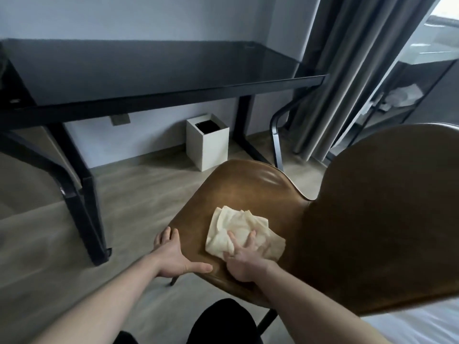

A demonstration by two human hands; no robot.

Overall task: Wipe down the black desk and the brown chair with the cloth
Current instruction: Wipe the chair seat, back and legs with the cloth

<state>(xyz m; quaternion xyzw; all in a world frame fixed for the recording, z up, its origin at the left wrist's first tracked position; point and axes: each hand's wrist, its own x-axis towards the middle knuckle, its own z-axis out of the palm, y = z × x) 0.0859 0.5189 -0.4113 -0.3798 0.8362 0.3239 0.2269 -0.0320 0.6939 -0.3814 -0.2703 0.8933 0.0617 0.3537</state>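
On the seat of the brown chair [248, 192], a crumpled cream cloth [238, 234] lies toward the near edge. The right hand [244, 263] presses flat on it, fingers [233, 240] spread across the fabric. The left hand [173, 256] holds the seat's left rim, thumb on top; the other fingers curl over the edge, apparently gripping it, though their tips are hidden. The black desk [149, 68] stands beyond, its glossy tabletop against the wall. A white bin [208, 145] sits on the floor beneath it.
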